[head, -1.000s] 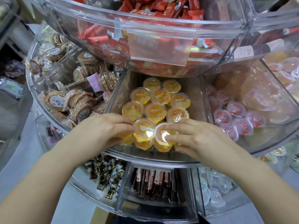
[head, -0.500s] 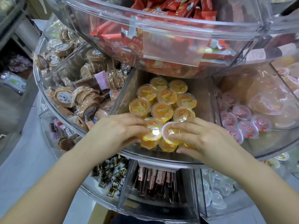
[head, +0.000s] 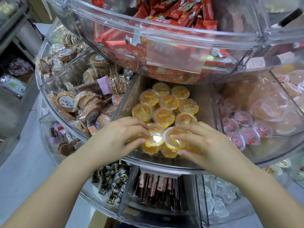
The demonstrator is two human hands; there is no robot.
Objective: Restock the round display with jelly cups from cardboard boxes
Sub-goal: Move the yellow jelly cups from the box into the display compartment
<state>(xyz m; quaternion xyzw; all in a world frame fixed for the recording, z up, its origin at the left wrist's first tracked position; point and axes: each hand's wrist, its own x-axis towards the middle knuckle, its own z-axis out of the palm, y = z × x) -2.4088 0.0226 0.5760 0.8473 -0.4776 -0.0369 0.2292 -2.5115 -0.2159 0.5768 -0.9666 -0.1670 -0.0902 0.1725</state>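
Several orange jelly cups (head: 163,115) fill the middle compartment of the clear round display (head: 164,165). Both hands reach over its front rim. My left hand (head: 118,134) curls around an orange jelly cup (head: 154,135) in the front row, fingers on its lid and side. My right hand (head: 202,142) holds the neighbouring orange jelly cup (head: 172,139), fingers over the lid and thumb below. The two cups touch each other. More orange cups lie under my hands, partly hidden.
Pink-lidded jelly cups (head: 243,127) sit in the right compartment, wrapped round biscuits (head: 79,102) in the left. Red snack packets (head: 172,15) fill the tier above, which overhangs the jelly compartment. The lower tier holds dark candies (head: 113,181), stick packs (head: 158,188) and clear cups (head: 218,195).
The camera has shifted slightly left and down. Both hands stay on the front two orange cups, pressing them a little closer together.
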